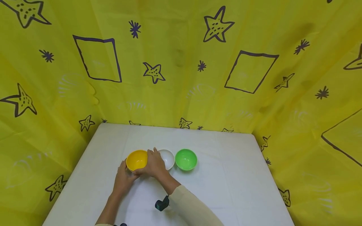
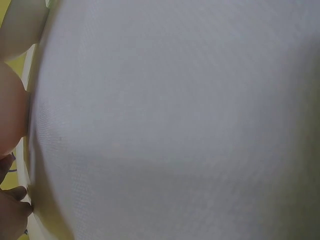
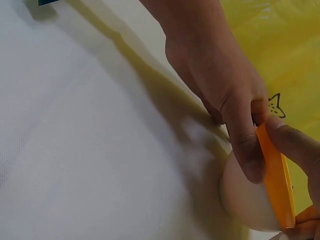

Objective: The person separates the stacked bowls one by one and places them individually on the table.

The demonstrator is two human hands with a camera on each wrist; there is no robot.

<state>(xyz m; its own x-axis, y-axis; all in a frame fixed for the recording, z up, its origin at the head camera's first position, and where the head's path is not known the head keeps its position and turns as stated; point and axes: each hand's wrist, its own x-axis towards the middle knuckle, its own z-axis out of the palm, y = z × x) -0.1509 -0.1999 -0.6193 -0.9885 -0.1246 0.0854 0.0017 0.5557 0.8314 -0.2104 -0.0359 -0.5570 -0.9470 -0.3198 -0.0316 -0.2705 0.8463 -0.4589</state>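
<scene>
An orange bowl is held between both hands, left of two other bowls. My left hand grips its left and near side, thumb toward the front. Reaching across from the right, my right hand holds the right rim, with its thumb at the near edge. In the right wrist view an orange rim sits above a pale rounded wall; I cannot tell whether this is a second nested bowl. The white bowl is partly hidden behind the right hand. Beside it stands the green bowl.
The bowls stand in a row on a white-covered table. A yellow curtain with drawn stars encloses its back and sides. A dark wrist camera hangs below the right forearm. Pale bowl undersides show at the left wrist view's edge.
</scene>
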